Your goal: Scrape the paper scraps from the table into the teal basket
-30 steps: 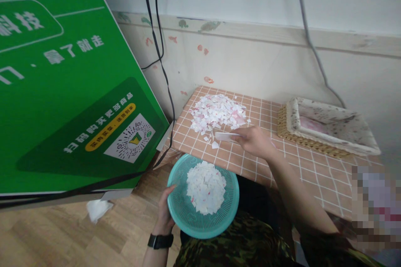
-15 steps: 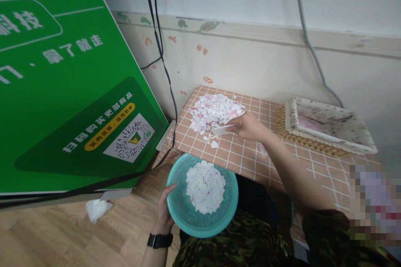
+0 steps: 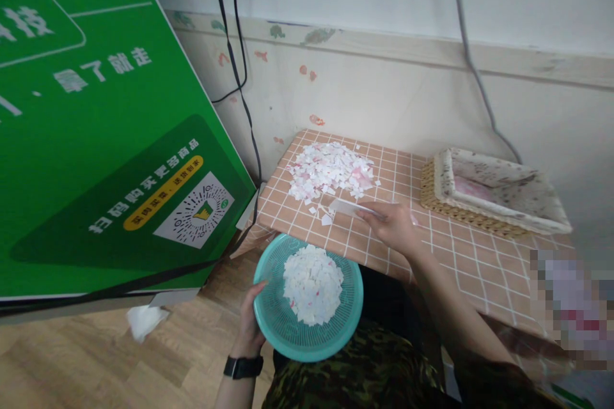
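Note:
My left hand [image 3: 252, 316] grips the left rim of a turquoise plastic basket [image 3: 352, 326], held just below the table's front edge. White paper scraps [image 3: 313, 285] with a few red bits lie heaped in it. Over the table, my right hand [image 3: 391, 225] is closed on a flat white card [image 3: 348, 208], whose far end points left. A wide pile of white and pink paper scraps [image 3: 330, 169] spreads behind the card, and a few loose pieces lie by its tip.
A checked brown cloth covers the table [image 3: 446, 243]. Toward the back right stands a cloth-lined wicker basket [image 3: 508, 204]. On the left rises a green printed panel [image 3: 110, 140] with black cables [image 3: 244, 108] beside it. White crumpled plastic [image 3: 145, 321] lies on the floor.
My right hand has drawn back with the card, away from the pile and toward the table's front edge. My left hand and the turquoise basket have stayed nearly in place.

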`<control>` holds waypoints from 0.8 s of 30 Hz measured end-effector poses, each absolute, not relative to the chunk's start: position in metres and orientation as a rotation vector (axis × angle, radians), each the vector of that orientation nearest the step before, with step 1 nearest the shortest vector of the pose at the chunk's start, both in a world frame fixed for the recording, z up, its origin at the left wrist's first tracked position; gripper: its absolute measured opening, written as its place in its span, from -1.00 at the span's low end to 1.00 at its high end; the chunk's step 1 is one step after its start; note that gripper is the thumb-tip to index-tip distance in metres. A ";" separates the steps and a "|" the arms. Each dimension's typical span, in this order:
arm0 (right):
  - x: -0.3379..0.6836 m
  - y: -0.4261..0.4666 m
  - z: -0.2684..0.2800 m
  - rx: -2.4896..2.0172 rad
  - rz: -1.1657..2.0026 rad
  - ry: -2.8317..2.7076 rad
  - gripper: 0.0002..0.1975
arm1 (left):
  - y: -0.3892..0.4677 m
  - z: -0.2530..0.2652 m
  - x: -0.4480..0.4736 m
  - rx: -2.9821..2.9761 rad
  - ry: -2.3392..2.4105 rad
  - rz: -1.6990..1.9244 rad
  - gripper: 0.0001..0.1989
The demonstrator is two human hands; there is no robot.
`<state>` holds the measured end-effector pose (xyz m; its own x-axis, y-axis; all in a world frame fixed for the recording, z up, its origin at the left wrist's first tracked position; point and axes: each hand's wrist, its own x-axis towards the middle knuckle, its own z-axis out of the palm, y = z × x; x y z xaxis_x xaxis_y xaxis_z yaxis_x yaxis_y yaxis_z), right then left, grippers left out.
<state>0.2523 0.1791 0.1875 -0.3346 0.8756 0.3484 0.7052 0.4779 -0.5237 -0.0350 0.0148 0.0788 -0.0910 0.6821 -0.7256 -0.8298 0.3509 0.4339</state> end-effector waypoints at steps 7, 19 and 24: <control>0.251 0.175 0.181 -1.339 0.374 -2.121 -0.81 | 0.013 0.074 -0.036 -0.169 1.086 1.278 -0.83; 0.245 0.178 0.176 -1.383 0.424 -2.009 -0.80 | 0.014 0.078 -0.034 -0.166 1.094 1.276 -0.86; 0.236 0.183 0.177 -1.400 0.407 -1.995 -0.78 | 0.012 0.075 -0.035 -0.151 1.100 1.287 -0.84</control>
